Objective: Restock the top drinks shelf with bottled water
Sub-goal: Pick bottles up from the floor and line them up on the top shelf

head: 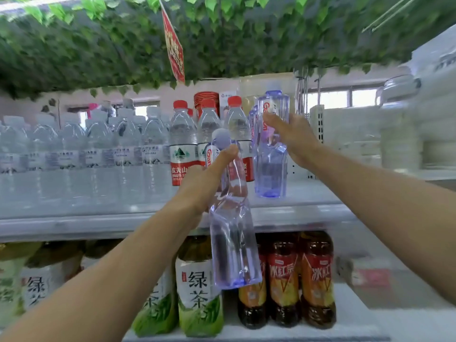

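My right hand (293,137) curls round the upper part of a blue-tinted water bottle (270,174) standing on the top shelf (308,193), just right of the red-capped bottles (183,144); I'd seat it flat before letting go. My left hand (209,178) grips a second bottle (234,243) near its neck, tilted, nearer than the shelf edge. Blur hides the room left further right.

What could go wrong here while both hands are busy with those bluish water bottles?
The left hand grips the hanging bottle only near its top, tilted in front of the shelf edge; it could slip and drop toward the tea bottles below. The right hand holds the standing bottle close beside the red-capped bottles; a careless nudge might topple them.
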